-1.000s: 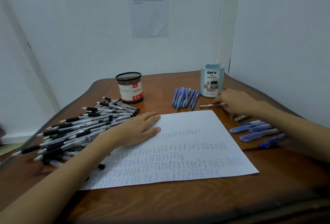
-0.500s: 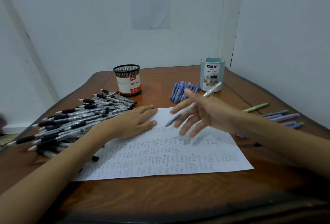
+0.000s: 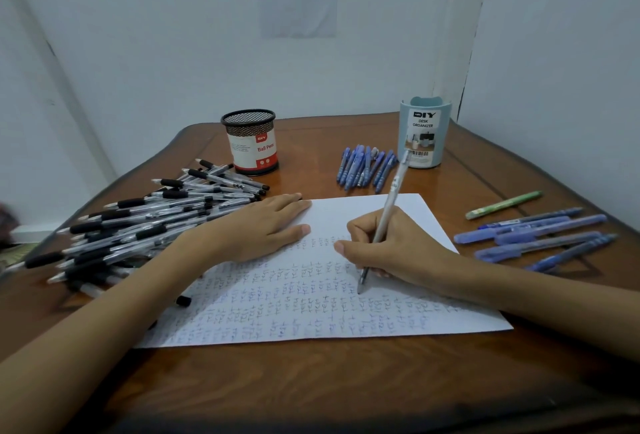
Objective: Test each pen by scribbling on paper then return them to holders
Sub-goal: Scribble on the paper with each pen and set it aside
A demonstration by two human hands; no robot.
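On the paper [image 3: 332, 217], left hand [image 3: 263, 229] flat and spread; right hand [image 3: 398, 250] tight around white pen [image 3: 392, 196].

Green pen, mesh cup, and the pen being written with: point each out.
Green pen [image 3: 504, 204]: head view, mid-barrel.
Mesh cup [image 3: 254, 153]: head view, label on its wall.
White pen [image 3: 393, 191]: head view, upper barrel.
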